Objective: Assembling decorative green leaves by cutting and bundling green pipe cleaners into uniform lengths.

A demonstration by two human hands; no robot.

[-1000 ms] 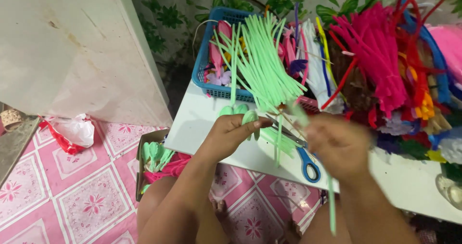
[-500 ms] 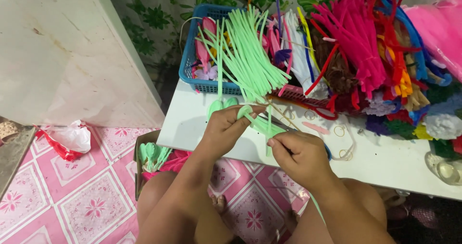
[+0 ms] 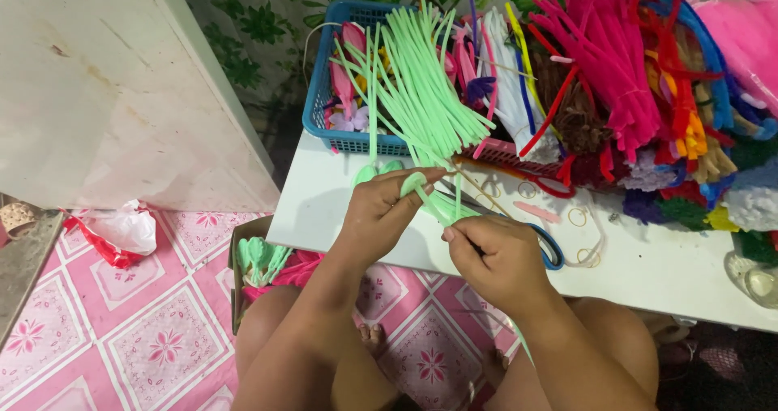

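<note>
A: Quick pass. My left hand is pinched shut on a looped light-green pipe cleaner, thumb on top. My right hand is closed on the lower stem end of the same piece.

B: Where's it sitting?

A: Held just above the white table edge, in front of the blue basket with the loose green pipe-cleaner bundle. Blue-handled scissors lie just behind my right hand.

B: Tips for doing the bend well?

A: I'd judge: keep the left pinch at the base of the loop, twist with the right close to it, keep the stem taut so the loop doesn't open.
</note>
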